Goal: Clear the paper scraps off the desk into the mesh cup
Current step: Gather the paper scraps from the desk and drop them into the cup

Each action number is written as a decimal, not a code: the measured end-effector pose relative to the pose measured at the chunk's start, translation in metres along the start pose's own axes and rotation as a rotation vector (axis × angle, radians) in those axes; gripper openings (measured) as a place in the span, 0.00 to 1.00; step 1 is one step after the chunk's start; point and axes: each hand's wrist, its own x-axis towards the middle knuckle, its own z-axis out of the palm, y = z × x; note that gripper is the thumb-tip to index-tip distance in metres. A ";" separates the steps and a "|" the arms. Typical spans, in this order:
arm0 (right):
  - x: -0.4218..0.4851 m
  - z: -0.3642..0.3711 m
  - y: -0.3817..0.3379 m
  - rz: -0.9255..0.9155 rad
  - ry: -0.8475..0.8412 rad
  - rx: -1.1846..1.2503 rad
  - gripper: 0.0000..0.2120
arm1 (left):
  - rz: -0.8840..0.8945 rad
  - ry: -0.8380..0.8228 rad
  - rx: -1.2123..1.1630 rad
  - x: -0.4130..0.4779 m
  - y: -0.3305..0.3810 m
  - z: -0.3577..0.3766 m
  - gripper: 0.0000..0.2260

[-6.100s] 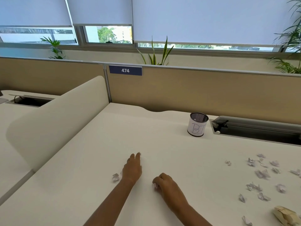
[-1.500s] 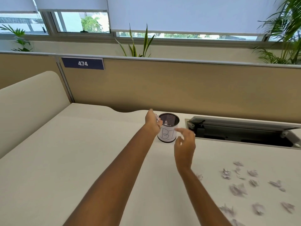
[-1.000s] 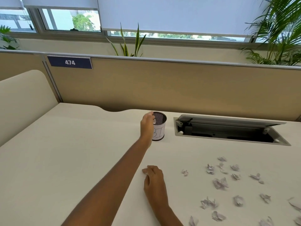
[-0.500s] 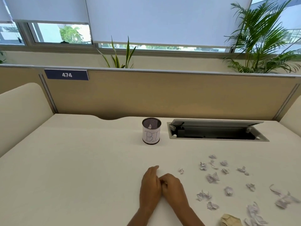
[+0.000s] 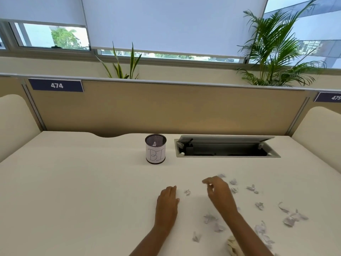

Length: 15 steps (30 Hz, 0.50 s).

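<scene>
Partition plates (image 5: 56, 85) read 474 and 475; the mesh cup (image 5: 155, 149), labelled "BI", stands by the worktop's (image 5: 73, 182) far edge. Left hand (image 5: 167, 202) lies flat, fingers (image 5: 170, 190) straight; right hand (image 5: 219, 194) curls over paper scraps (image 5: 259, 205) toward the near-right corner, grip unclear.

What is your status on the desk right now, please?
Left hand flat on desk, empty. Right hand loosely curled over paper scraps, nothing gripped. Mesh cup upright, nothing blocking it.
</scene>
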 end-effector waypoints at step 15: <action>0.083 -0.027 0.084 0.201 -0.583 -0.381 0.32 | -0.017 -0.263 -0.120 0.053 0.096 0.024 0.26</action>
